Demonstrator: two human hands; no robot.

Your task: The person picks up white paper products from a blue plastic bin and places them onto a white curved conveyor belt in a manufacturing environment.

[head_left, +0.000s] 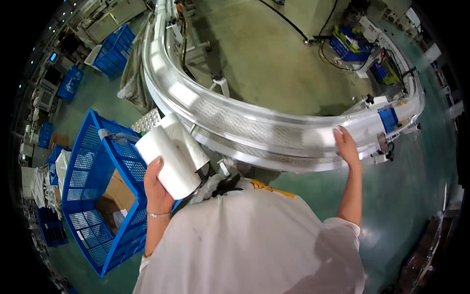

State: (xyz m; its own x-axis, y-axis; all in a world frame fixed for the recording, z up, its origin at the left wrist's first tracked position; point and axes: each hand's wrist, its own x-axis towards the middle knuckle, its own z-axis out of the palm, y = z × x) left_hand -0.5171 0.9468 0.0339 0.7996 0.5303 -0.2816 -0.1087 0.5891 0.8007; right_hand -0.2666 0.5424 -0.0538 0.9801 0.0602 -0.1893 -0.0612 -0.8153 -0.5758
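My left hand [157, 182] is closed around a white roll [169, 159], which I hold tilted beside the blue crate. A second white roll [187, 142] lies against the far side of the first; what supports it is hidden. Over the curved conveyor [235, 117], my right hand [346, 143] has its fingers stretched out at the right end of another white roll [318, 138]. The fingertips seem to touch that end, and the thumb is not plainly seen. More white rolls, slightly blurred, sit farther up the belt, one of them [183, 94] at the bend.
A large blue mesh crate [105, 196] with cardboard inside stands at my left. Bubble wrap [147, 120] shows behind it. The conveyor's metal rails curve across in front of me, with a blue piece [388, 120] on the right part. Blue bins [350, 44] sit beyond.
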